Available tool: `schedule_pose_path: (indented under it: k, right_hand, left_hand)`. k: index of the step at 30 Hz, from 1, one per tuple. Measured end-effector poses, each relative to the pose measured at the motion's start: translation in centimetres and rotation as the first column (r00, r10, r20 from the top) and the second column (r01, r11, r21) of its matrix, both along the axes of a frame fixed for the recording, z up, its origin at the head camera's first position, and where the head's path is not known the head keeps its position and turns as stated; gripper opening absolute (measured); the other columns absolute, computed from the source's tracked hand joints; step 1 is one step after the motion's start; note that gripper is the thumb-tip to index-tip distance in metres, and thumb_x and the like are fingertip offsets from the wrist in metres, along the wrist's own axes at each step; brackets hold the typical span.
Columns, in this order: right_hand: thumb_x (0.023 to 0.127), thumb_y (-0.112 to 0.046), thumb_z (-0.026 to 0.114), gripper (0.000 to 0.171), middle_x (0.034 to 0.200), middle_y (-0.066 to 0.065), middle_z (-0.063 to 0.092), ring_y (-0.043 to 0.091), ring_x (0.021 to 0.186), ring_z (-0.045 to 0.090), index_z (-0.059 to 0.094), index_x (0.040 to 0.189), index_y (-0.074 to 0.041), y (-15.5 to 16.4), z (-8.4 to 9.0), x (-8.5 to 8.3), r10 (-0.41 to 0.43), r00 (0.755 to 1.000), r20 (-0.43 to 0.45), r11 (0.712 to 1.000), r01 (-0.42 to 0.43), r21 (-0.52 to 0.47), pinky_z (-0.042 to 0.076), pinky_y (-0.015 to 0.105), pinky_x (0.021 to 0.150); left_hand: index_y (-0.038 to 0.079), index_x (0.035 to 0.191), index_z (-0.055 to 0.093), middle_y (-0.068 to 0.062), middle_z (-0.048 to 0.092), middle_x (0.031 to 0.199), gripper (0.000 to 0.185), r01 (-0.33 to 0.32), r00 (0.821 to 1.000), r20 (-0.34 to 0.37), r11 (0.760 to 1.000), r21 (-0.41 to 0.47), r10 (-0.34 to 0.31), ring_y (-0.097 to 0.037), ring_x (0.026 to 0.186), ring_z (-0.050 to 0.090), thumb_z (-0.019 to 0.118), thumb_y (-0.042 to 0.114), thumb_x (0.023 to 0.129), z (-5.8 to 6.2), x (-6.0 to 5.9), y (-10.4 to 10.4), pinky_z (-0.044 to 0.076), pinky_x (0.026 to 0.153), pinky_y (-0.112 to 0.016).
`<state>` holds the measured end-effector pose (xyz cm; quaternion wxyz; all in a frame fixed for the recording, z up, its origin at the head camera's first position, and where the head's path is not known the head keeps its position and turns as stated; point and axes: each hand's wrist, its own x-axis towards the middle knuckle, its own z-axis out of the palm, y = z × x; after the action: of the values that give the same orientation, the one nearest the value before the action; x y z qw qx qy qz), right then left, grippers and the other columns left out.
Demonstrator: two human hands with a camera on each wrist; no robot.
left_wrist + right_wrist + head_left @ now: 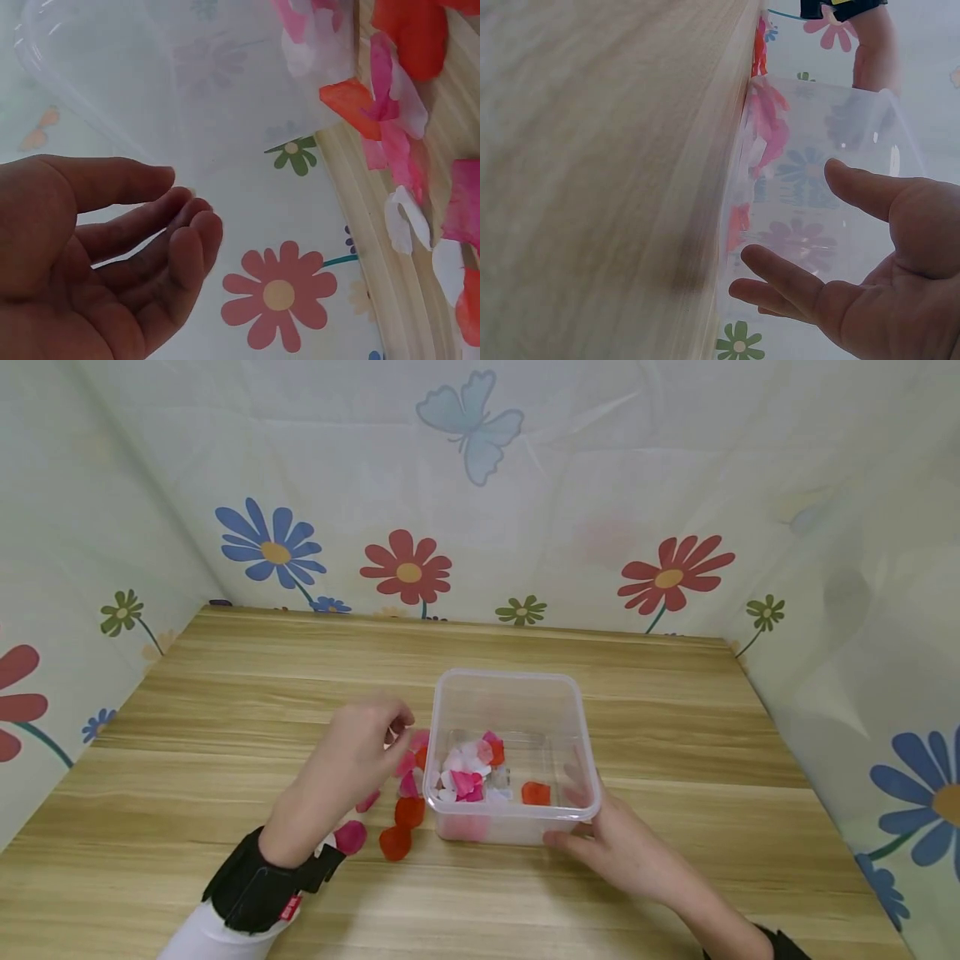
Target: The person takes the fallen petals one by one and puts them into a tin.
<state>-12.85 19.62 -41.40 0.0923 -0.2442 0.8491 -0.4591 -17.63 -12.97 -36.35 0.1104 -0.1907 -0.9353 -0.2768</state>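
A clear plastic box [512,811] stands on the table with white, pink and red-orange petals [465,781] gathered mostly in its left half. One red-orange petal [536,793] lies apart on the right. My left hand [366,739], loosely curled and empty, hovers just left of the box. The left wrist view shows a gap between its thumb [142,180] and fingers. At the box's front right corner, my right hand [618,843] has its thumb at the front and its fingers along the right wall. Its thumb and fingers [787,281] are spread apart.
Loose petals [395,843] in red, pink and white lie on the wooden table [675,718] between my left forearm and the box. White fabric [570,485] printed with flowers and a butterfly surrounds the table at the back and sides.
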Motion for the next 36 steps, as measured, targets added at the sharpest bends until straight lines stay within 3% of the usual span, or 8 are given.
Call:
schedule_pose_path:
  k: [4, 8, 12, 16, 20, 31, 36]
  right_hand:
    - [0.093, -0.009, 0.077, 0.071, 0.138, 0.014, 0.060, 0.018, 0.106, 0.067, 0.036, 0.151, -0.011, 0.0, 0.0, 0.0, 0.005, 1.000, -0.002, 1.000, -0.005, -0.006, 0.055, 0.033, 0.091]
    - [0.093, -0.007, 0.077, 0.071, 0.138, 0.015, 0.060, 0.020, 0.106, 0.067, 0.035, 0.150, -0.010, 0.0, -0.1, 0.0, 0.008, 1.000, -0.001, 1.000, -0.008, -0.012, 0.056, 0.033, 0.090]
    - [0.092, -0.008, 0.077, 0.071, 0.138, 0.014, 0.061, 0.017, 0.105, 0.067, 0.036, 0.150, -0.010, 0.0, -0.1, 0.0, 0.003, 1.000, -0.001, 1.000, -0.003, 0.000, 0.056, 0.033, 0.090]
    - [0.093, -0.009, 0.077, 0.071, 0.137, 0.014, 0.061, 0.015, 0.105, 0.067, 0.036, 0.150, -0.011, 0.0, -0.1, 0.0, 0.002, 1.000, 0.003, 1.000, -0.002, 0.002, 0.056, 0.033, 0.090]
    - [0.093, -0.009, 0.077, 0.069, 0.136, 0.014, 0.061, 0.017, 0.104, 0.068, 0.037, 0.149, -0.010, 0.1, -0.1, 0.0, 0.007, 1.000, -0.002, 1.000, -0.007, -0.003, 0.056, 0.033, 0.089]
    - [0.092, -0.005, 0.077, 0.067, 0.135, 0.014, 0.062, 0.017, 0.103, 0.068, 0.040, 0.148, -0.009, 0.0, -0.1, 0.0, 0.007, 1.000, -0.007, 1.000, -0.007, -0.003, 0.056, 0.034, 0.089]
    - [0.092, -0.007, 0.077, 0.069, 0.136, 0.015, 0.061, 0.019, 0.104, 0.067, 0.037, 0.148, -0.010, 0.0, -0.2, 0.0, 0.004, 1.000, -0.005, 1.000, -0.004, -0.003, 0.056, 0.034, 0.089]
  left_hand:
    - [0.002, 0.100, 0.074, -0.005, 0.067, 0.085, 0.011, 0.012, 0.984, 0.175, 0.998, -0.054, -0.002, -0.019, 0.072, 0.058, 0.077, 0.005, 0.090, -0.9, -0.4, 0.1, 0.056, 0.065, -0.027]
    - [-0.001, 0.104, 0.073, -0.006, 0.066, 0.085, 0.014, 0.036, 0.959, 0.284, 0.995, -0.089, -0.010, -0.020, 0.072, 0.057, 0.076, 0.002, 0.091, -1.7, -0.8, 0.2, 0.055, 0.065, -0.028]
    - [0.002, 0.093, 0.071, -0.004, 0.059, 0.079, 0.005, 0.078, 0.954, 0.299, 0.988, -0.136, -0.034, -0.019, 0.069, 0.054, 0.074, 0.000, 0.090, -2.6, -1.3, 0.2, 0.050, 0.061, -0.028]
    - [0.005, 0.081, 0.064, -0.002, 0.053, 0.076, 0.015, 0.115, 0.962, 0.264, 0.979, -0.166, -0.068, -0.019, 0.068, 0.051, 0.076, -0.002, 0.087, -3.4, -1.5, 0.2, 0.047, 0.061, -0.030]
    - [0.003, 0.082, 0.061, -0.004, 0.051, 0.079, 0.019, 0.116, 0.962, 0.266, 0.978, -0.171, -0.067, -0.021, 0.071, 0.051, 0.079, -0.004, 0.084, -3.9, -1.4, 0.2, 0.048, 0.063, -0.032]
    - [0.002, 0.081, 0.064, -0.006, 0.052, 0.082, 0.018, 0.132, 0.960, 0.269, 0.975, -0.180, -0.080, -0.021, 0.074, 0.053, 0.070, -0.015, 0.080, -4.1, -1.2, 0.1, 0.052, 0.068, -0.034]
    - [0.002, 0.087, 0.066, -0.005, 0.056, 0.081, 0.016, 0.075, 0.936, 0.351, 0.992, -0.104, -0.034, -0.021, 0.071, 0.054, 0.064, -0.014, 0.086, -3.5, -1.0, -0.1, 0.049, 0.060, -0.031]
